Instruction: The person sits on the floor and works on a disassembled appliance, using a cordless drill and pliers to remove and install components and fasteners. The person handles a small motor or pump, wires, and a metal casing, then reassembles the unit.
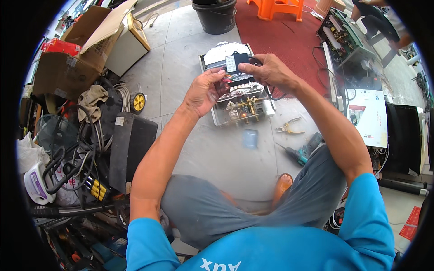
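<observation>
In front of me lies an opened appliance [245, 109] with brass fittings, a white plate at its far end and a white cylinder at its right. Above it my right hand [266, 71] grips a small black module [240, 61] with a white label, thumb on its face. My left hand [207, 88], just left of and below the module, is closed at some thin coloured wires [226, 77] hanging from it. Yellow-handled pliers [289, 129] and a teal drill [305, 151] lie on the floor to the right, and a small translucent blue item [250, 138] lies below the appliance.
Cardboard boxes [68, 72], cables and a dark case [133, 149] crowd the left. A black bucket [213, 18] and orange stool [275, 7] stand beyond, by a red mat [280, 40]. Electronics [343, 40] and a white panel [367, 117] line the right. Another person [379, 25] is at upper right.
</observation>
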The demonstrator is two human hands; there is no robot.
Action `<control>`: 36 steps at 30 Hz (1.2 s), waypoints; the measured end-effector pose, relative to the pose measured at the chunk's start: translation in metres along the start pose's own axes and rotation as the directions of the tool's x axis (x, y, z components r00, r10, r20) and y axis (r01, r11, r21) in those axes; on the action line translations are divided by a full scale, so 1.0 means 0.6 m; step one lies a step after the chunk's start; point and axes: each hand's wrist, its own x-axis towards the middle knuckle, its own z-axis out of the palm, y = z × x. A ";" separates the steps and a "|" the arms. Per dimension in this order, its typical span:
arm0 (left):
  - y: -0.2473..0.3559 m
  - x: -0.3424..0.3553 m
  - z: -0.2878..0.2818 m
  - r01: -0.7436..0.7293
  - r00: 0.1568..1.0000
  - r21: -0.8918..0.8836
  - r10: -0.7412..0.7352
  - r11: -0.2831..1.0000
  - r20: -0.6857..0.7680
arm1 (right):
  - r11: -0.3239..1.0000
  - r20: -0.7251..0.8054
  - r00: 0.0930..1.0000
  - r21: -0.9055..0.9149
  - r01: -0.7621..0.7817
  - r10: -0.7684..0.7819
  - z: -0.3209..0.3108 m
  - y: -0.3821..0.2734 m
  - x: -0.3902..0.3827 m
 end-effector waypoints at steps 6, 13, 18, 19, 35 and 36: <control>0.001 -0.015 0.025 -0.004 1.000 -0.094 0.004 0.996 0.002 | 0.999 0.148 0.989 -0.040 0.021 -0.015 0.001 0.005 -0.017; 0.031 -0.040 -0.034 0.296 0.929 0.522 -0.369 0.800 0.040 | 0.995 0.039 0.995 0.011 -0.096 0.096 -0.119 -0.004 -0.022; 0.012 -0.042 -0.086 0.357 0.928 0.638 -0.335 0.682 -0.162 | 0.971 0.015 0.972 0.046 -0.236 0.235 -0.132 0.019 -0.022; 0.002 -0.048 -0.105 0.383 0.914 0.620 -0.378 0.685 -0.148 | 0.979 0.078 0.977 -0.047 -0.197 0.200 -0.129 0.025 -0.026; -0.455 -0.294 -0.272 0.517 0.855 0.386 -0.480 0.764 -0.196 | 0.849 0.202 0.946 -0.516 -0.116 0.252 -0.111 0.146 0.002; -0.466 -0.299 -0.276 0.505 0.862 0.392 -0.473 0.769 -0.181 | 0.873 0.184 0.940 -0.455 -0.178 0.287 -0.112 0.146 0.002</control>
